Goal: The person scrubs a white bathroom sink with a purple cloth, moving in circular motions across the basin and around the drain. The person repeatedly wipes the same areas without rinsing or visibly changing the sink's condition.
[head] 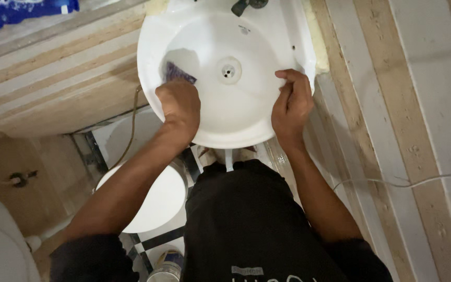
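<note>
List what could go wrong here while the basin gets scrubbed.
The left hand presses a purple scrubber on the curved wall of the white basin; it might slip on that smooth surface. The right hand grips only the rim, perhaps loosely. A white bucket below could be kicked.

The round basin (225,125) at the upper middle of the frame is showing plain glossy white, with a silvery drain (229,69) at its centre. A purple scrubbing pad (177,72) is peeking out dark against it, upper centre-left. The wall tiles (53,78) at upper left are running in beige and cream stripes. At the bottom, black clothing (246,224) is covering black-and-white floor tiles (155,239), beside a white bucket (155,201).
</note>
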